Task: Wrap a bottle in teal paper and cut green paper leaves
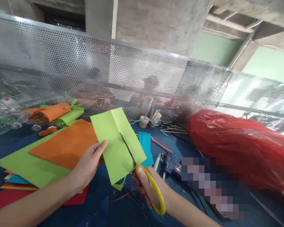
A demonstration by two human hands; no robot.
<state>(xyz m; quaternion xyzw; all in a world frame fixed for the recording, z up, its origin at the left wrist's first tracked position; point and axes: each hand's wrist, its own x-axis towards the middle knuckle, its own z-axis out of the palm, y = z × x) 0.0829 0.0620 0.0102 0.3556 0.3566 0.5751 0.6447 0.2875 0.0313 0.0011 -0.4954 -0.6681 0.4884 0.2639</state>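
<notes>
A creased light green paper is pinched at its left edge between the thumb and fingers of my left hand. My right hand is closed round the handle of yellow scissors. One dark blade lies over the paper's face, its tip near the middle crease; the other blade is hidden behind the sheet. Below the paper's lower edge hangs a narrow green strip. Left of the held sheet, an orange sheet rests on larger green sheets, with other coloured sheets beneath.
Plastic bottles and paper-wrapped bottles lie at the left. Behind the paper stand cups of pens. Blue paper, a glue gun and a big red bag are at the right. People show blurred behind a perforated metal screen.
</notes>
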